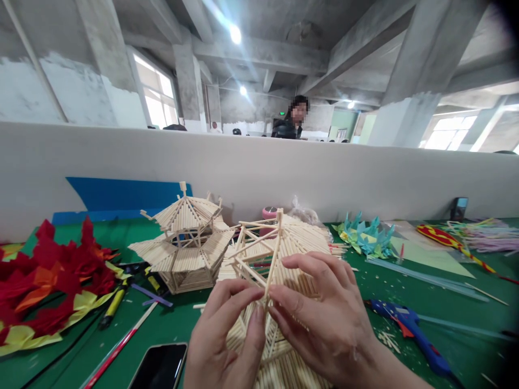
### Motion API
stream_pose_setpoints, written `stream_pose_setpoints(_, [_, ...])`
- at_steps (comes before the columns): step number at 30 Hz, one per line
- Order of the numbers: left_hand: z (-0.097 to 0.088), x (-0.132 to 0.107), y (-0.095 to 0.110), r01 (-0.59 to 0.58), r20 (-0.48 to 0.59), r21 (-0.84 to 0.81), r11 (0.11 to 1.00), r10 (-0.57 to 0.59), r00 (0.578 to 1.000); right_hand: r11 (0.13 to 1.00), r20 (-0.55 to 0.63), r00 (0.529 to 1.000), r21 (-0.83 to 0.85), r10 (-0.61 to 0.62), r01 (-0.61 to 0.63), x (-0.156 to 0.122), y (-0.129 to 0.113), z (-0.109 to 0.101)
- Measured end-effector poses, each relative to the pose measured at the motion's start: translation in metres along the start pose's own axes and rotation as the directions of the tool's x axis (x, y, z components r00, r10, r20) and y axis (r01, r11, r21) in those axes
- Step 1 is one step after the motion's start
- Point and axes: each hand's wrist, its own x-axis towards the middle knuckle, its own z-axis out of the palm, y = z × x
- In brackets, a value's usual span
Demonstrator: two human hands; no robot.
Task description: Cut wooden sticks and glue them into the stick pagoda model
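In front of me stands a model pavilion of thin wooden sticks (300,237), its roof partly covered and partly bare framework. My left hand (233,329) and my right hand (324,302) meet at the front of that roof. Both pinch a wooden stick (272,265) that slants down from the peak, the fingertips close together near its lower end. My hands hide much of the lower model. Left of it, a second stick pavilion (184,237) stands with two covered roof tiers.
At right lie a blue glue gun (413,329), translucent glue sticks (430,278) and wood scraps. A phone (158,367) lies at the front left; red and yellow paper shapes (60,286) fill the left side. A white partition (365,178) borders the green table, with a person (288,124) beyond.
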Motion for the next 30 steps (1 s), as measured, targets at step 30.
stream_pose_setpoints(30, [0.021, -0.015, 0.02, 0.149, -0.228, 0.311, 0.939, -0.079, 0.971, 0.924, -0.125, 0.923, -0.079, 0.364, -0.375, -0.158, 0.028, -0.04])
